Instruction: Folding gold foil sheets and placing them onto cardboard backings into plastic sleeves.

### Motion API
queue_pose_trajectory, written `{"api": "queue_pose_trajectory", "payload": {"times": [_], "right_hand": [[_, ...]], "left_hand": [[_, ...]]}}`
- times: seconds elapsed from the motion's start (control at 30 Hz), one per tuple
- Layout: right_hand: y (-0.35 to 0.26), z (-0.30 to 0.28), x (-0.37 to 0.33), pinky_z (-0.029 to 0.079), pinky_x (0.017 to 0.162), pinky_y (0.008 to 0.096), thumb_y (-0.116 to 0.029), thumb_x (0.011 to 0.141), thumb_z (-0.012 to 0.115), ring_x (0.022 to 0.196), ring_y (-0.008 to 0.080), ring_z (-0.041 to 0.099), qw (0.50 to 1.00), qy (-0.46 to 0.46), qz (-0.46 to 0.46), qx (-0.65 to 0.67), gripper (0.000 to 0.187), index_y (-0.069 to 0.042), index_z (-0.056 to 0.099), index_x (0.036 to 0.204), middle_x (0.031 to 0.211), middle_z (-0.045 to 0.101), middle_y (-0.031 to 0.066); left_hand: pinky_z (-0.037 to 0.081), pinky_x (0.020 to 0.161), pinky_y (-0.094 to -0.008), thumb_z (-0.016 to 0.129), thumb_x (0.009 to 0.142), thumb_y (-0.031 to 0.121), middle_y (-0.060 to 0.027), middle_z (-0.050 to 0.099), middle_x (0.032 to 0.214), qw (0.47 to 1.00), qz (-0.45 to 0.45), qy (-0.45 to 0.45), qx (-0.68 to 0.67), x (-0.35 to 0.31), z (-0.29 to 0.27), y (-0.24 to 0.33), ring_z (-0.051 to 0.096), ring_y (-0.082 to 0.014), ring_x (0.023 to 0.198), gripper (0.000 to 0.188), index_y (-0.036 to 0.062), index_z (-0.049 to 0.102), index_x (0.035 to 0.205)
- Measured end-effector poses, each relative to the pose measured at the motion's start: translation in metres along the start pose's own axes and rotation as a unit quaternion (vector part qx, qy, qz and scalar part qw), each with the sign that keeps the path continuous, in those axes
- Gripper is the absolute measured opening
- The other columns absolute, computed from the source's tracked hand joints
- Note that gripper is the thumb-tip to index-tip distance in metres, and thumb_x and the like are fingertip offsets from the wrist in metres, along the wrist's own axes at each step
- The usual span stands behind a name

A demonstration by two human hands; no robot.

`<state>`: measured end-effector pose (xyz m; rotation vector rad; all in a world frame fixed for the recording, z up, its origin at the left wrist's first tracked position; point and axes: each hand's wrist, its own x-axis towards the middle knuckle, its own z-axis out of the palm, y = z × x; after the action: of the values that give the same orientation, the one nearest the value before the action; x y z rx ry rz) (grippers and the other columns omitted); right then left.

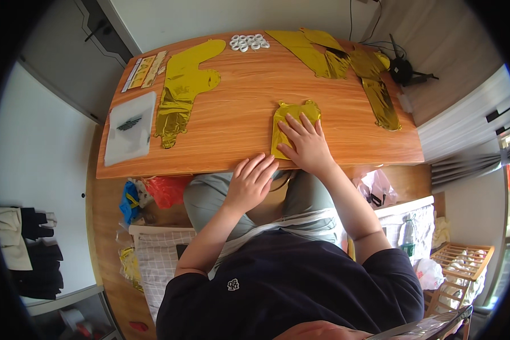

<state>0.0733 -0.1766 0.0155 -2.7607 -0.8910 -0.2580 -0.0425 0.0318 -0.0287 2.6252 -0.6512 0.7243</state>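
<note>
A folded piece of gold foil, like a flat foil balloon (280,116), lies at the table's near edge, slightly right of the middle. My right hand (309,141) rests flat on it with the fingers spread. Beside its lower left corner is my left hand (251,182), at the table edge, fingers stretched out and holding nothing. Whether the left fingertips touch the foil, I cannot tell. Other flat gold foil balloons lie farther off: a long one (178,85) on the left, a wide one (306,51) at the back and a narrow one (377,93) on the right.
On the wooden table (238,124) are white ribbon-like rolls (248,42) at the back, clear plastic bags (131,127) with dark green sticks (129,123) at left, and strips of cards (144,71). A black device with antennas (401,71) stands at the right rear. Plastic bags (167,190) lie below the table.
</note>
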Motion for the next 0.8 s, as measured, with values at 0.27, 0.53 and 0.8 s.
{"api": "queue_pose_trajectory", "payload": {"times": [0.27,0.53,0.8], "right_hand": [[0.002,-0.004,0.002,0.018,0.119,0.0769,-0.057,0.1,0.059,0.155,0.0419,0.031,0.999,-0.024,0.029,0.0,0.065,-0.026,0.051,0.157,0.167,0.042,0.0034],[0.003,-0.004,0.003,0.018,0.119,0.0763,-0.064,0.098,0.058,0.155,0.0398,0.032,0.999,-0.01,0.029,0.012,0.071,-0.024,0.051,0.156,0.167,0.042,0.0036],[0.004,-0.003,0.002,0.018,0.121,0.0736,-0.073,0.093,0.058,0.155,0.0401,0.032,0.999,0.007,0.035,0.017,0.085,-0.016,0.051,0.156,0.165,0.044,0.005]], "left_hand": [[0.042,0.106,-0.045,0.07,0.095,0.021,-0.0047,0.067,0.133,0.995,-0.052,-0.064,-0.059,0.037,-0.017,-0.005,0.06,-0.0239,0.128,0.033,0.0145,0.067,0.127],[0.018,0.13,-0.0585,0.067,0.1,0.043,-0.0114,0.04,0.167,0.973,-0.001,-0.229,-0.01,0.124,-0.008,-0.06,0.03,-0.0294,0.158,0.071,0.0106,0.043,0.16],[0.009,0.13,-0.062,0.071,0.096,0.049,-0.0074,0.031,0.172,0.952,0.061,-0.3,-0.011,0.127,-0.016,-0.08,0.019,-0.0284,0.162,0.089,0.012,0.031,0.166]]}}
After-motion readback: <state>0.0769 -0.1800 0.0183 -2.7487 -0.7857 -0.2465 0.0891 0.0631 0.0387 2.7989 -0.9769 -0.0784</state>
